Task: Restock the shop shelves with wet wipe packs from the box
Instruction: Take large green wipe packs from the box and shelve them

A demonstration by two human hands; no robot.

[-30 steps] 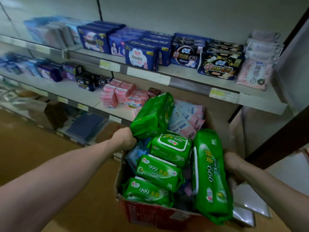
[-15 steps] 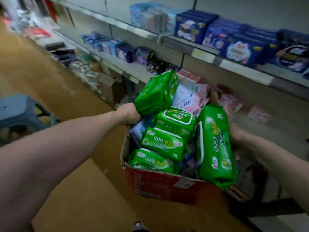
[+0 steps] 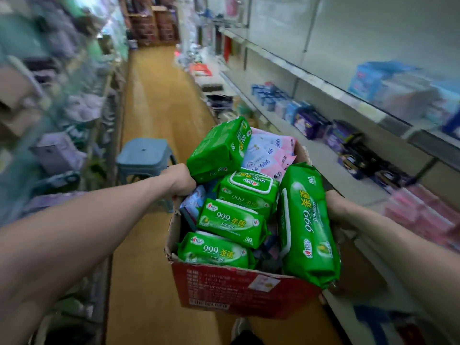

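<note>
I carry a red cardboard box point(image 3: 239, 287) in front of me, heaped with green wet wipe packs point(image 3: 234, 221) and some pink and pale blue packs point(image 3: 270, 155) at its far end. A long green pack point(image 3: 307, 227) lies along the box's right side. My left hand point(image 3: 178, 180) grips the box's left rim. On the right side my right hand point(image 3: 334, 207) holds the box, its fingers hidden behind the long pack. The shop shelves point(image 3: 321, 155) with blue and purple packets run along my right.
A blue-grey plastic stool point(image 3: 144, 155) stands in the aisle just left of the box. Blurred, stocked shelving point(image 3: 57, 115) lines the left side. The yellowish floor point(image 3: 159, 95) runs ahead to stacked goods at the far end; bags and boxes lie on the floor at right.
The view has swung left from facing the right shelves to looking down the aisle. The box stays held in both hands and the stool is now close on the left.
</note>
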